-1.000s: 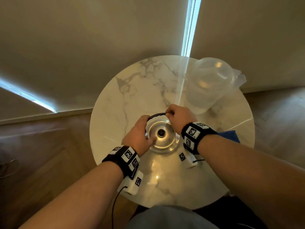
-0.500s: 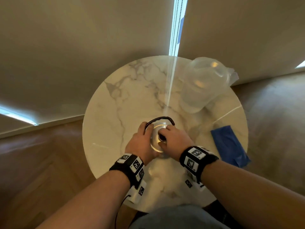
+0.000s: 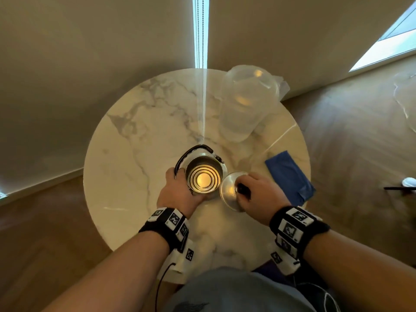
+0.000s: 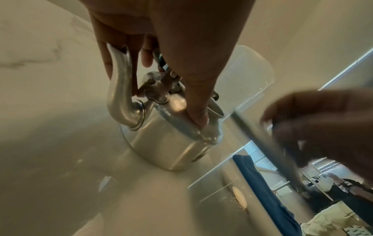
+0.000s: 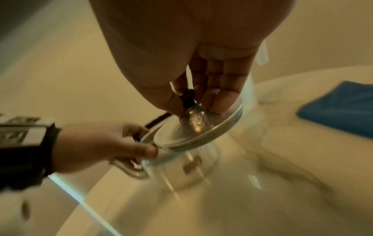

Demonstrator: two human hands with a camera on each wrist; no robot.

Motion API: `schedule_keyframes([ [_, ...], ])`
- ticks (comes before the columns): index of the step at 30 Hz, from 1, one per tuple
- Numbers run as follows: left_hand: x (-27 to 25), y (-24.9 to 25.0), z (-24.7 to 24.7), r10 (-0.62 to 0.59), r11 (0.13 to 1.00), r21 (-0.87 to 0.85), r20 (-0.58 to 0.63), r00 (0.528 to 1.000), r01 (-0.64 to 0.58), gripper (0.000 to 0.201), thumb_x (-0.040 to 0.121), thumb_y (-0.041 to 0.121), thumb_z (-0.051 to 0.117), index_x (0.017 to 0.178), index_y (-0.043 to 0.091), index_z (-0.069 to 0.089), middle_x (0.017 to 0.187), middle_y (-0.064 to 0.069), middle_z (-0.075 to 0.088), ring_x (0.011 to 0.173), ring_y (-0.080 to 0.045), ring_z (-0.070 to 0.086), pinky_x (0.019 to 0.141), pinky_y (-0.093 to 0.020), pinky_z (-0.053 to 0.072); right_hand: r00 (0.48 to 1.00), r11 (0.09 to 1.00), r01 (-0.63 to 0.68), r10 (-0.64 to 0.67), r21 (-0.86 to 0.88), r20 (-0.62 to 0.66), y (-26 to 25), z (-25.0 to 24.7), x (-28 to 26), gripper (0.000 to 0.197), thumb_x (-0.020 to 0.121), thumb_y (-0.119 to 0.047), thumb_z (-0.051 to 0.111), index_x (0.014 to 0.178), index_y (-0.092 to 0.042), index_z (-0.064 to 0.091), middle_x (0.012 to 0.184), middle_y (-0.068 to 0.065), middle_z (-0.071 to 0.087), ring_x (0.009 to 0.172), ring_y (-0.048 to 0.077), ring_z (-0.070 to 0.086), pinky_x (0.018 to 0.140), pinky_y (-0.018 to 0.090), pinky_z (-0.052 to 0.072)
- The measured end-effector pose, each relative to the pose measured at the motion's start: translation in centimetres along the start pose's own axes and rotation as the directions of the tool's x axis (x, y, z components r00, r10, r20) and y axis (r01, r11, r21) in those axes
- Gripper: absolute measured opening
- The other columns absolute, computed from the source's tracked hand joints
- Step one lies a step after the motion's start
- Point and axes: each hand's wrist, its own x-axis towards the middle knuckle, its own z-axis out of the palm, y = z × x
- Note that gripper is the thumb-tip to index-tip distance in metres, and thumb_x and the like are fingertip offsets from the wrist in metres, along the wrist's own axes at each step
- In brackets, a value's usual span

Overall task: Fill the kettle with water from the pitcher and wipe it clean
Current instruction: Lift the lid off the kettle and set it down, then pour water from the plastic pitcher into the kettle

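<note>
A steel kettle [image 3: 203, 176] stands open on the round marble table [image 3: 135, 154], its black handle folded back. My left hand [image 3: 180, 190] grips the kettle [image 4: 171, 146] at its near-left side, thumb on the rim and fingers by the spout [image 4: 119, 89]. My right hand [image 3: 256, 192] pinches the black knob of the steel lid [image 3: 229, 191], holding it tilted just right of the kettle's mouth. In the right wrist view the lid [image 5: 197, 127] hangs over the kettle's edge. A clear plastic pitcher [image 3: 245, 104] with water stands at the far right.
A folded blue cloth [image 3: 290, 176] lies on the table's right side, beyond my right hand. The table's left half and near edge are bare marble. Wooden floor surrounds the table, and a wall stands close behind it.
My right hand took the lid by its knob, lifted it off the kettle and moved it to the right. The kettle's mouth now shows. My left hand stayed on the kettle.
</note>
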Motion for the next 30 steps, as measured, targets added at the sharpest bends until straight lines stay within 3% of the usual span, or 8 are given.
schedule_keyframes([
  [4,-0.2,0.2,0.0,-0.011,1.0,0.007,0.004,1.0,0.011,0.104,0.063,0.069,0.084,0.142,0.017,0.042,0.151,-0.005,0.033,0.115,-0.033,0.065,0.092,-0.042,0.055,0.975,0.992,-0.078,0.096,-0.096,0.2,1.9,3.5,-1.8,0.017,0.095,-0.039,0.055,0.109,-0.032,0.062,0.105,-0.008,0.06,0.085,0.017,0.058,0.076,0.037,0.057],
  [11,-0.4,0.8,0.0,-0.05,0.999,0.018,0.001,0.999,0.05,0.104,0.062,0.064,0.088,0.144,0.019,0.043,0.152,-0.004,0.034,0.117,-0.03,0.065,0.093,-0.039,0.054,0.947,0.988,0.029,0.022,-0.152,0.322,3.2,6.7,0.4,0.019,0.095,-0.034,0.054,0.109,-0.022,0.059,0.108,0.002,0.06,0.086,0.025,0.061,0.075,0.038,0.055],
  [16,-0.5,0.9,0.2,-0.069,0.997,0.022,-0.008,0.998,0.069,0.103,0.061,0.066,0.087,0.143,0.021,0.042,0.153,-0.003,0.034,0.117,-0.03,0.064,0.091,-0.041,0.055,0.916,0.99,0.061,-0.005,-0.127,0.401,3.7,5.8,0.7,0.033,0.095,-0.041,0.057,0.124,-0.026,0.056,0.117,0.001,0.06,0.098,0.026,0.064,0.082,0.037,0.055],
  [19,-0.8,0.8,0.6,-0.072,0.996,0.043,-0.01,0.997,0.072,0.104,0.063,0.07,0.081,0.146,0.027,0.036,0.165,-0.002,0.017,0.127,-0.033,0.06,0.1,-0.046,0.055,0.917,0.997,0.002,0.027,-0.072,0.399,3.9,2.7,1.6,0.05,0.092,-0.055,0.059,0.136,-0.033,0.054,0.127,-0.004,0.06,0.108,0.021,0.063,0.088,0.037,0.054],
  [21,-1.1,0.6,0.7,-0.09,0.995,0.029,-0.02,0.996,0.091,0.102,0.067,0.068,0.08,0.15,0.032,0.032,0.171,0.001,0.005,0.137,-0.035,0.052,0.107,-0.05,0.051,0.952,1.0,-0.009,0.009,0.0,0.305,3.4,-0.8,2.9,0.046,0.092,-0.056,0.061,0.131,-0.031,0.061,0.123,-0.006,0.063,0.105,0.016,0.063,0.088,0.033,0.054],
  [24,-1.7,1.2,0.6,-0.074,0.997,0.023,-0.076,0.994,0.076,0.097,0.075,0.059,0.078,0.155,0.031,0.03,0.174,0.0,0.003,0.15,-0.035,0.035,0.116,-0.051,0.043,0.997,0.979,0.071,-0.064,0.191,-0.04,2.0,-8.5,5.5,0.029,0.096,-0.051,0.061,0.112,-0.028,0.069,0.103,-0.013,0.066,0.091,0.006,0.063,0.08,0.027,0.054],
  [27,-2.4,2.1,0.5,-0.072,0.997,0.022,-0.099,0.992,0.074,0.094,0.081,0.053,0.077,0.158,0.029,0.029,0.174,0.002,0.005,0.156,-0.029,0.02,0.122,-0.049,0.033,0.911,0.947,0.198,-0.084,0.251,-0.403,1.4,-15.7,9.0,0.02,0.098,-0.043,0.062,0.103,-0.026,0.07,0.095,-0.011,0.067,0.084,0.006,0.061,0.074,0.025,0.051],
  [30,-2.8,3.3,0.4,-0.061,0.998,0.021,-0.136,0.989,0.064,0.085,0.085,0.049,0.075,0.156,0.028,0.035,0.173,0.003,0.012,0.155,-0.026,0.022,0.122,-0.047,0.034,0.887,0.982,0.115,-0.035,0.147,-0.46,3.0,-19.5,13.9,0.03,0.098,-0.046,0.058,0.116,-0.023,0.069,0.116,0.0,0.068,0.103,0.02,0.063,0.088,0.036,0.051],
])
